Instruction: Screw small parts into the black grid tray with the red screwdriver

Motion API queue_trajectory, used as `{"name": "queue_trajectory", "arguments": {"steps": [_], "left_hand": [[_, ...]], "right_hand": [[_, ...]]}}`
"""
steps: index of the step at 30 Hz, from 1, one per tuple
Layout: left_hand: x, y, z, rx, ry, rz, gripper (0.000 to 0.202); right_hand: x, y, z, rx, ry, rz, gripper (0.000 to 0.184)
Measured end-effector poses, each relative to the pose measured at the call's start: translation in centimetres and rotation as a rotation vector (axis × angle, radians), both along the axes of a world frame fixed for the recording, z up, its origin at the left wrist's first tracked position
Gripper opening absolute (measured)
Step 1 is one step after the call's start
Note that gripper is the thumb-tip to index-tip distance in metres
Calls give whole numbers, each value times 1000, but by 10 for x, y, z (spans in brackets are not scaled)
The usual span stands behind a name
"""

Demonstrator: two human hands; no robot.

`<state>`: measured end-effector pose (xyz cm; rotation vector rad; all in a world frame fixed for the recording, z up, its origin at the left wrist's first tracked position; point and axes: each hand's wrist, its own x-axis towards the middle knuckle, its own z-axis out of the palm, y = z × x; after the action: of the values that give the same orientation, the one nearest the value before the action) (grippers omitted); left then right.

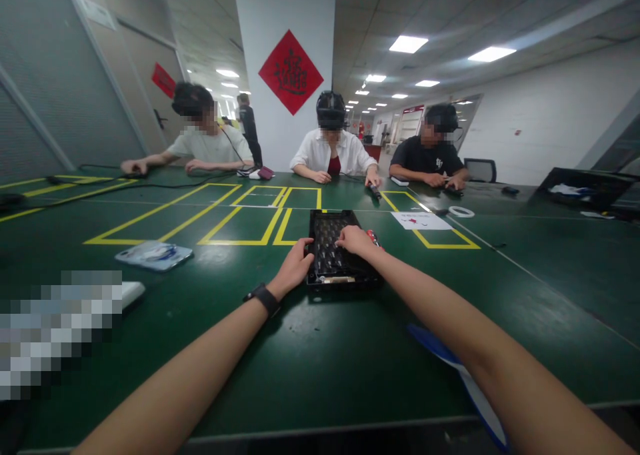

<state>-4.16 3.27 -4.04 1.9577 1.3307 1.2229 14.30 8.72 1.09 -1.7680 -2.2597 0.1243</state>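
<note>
A shallow black case (327,240) with rows of small shiny pieces lies on the green table in front of me. My left hand (295,267) grips the case's left edge, with the thumb and fingers against its side. Over the right half of the case is my right hand (356,240), its fingers bent and pinched together just above the rows. Whatever may be between those fingertips is too small to make out. Beside the right wrist, partly hidden behind it, is a small red and white item (373,238).
A phone-like item (154,255) lies to my left, near a white blurred object (133,294). A blue and white object (440,346) lies under my right forearm. Farther off are a paper sheet (421,221) and a white ring (461,212). Three people sit across the table.
</note>
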Motion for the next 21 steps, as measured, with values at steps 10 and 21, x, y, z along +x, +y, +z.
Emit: {"name": "queue_trajectory", "arguments": {"steps": [10,21], "left_hand": [[-1,-1,1,-9,2,-5,42],[0,0,0,4,48,35,42]], "right_hand": [[13,4,-1,-120,154,97,5],[26,-60,-8,-141,658,303,18]]}}
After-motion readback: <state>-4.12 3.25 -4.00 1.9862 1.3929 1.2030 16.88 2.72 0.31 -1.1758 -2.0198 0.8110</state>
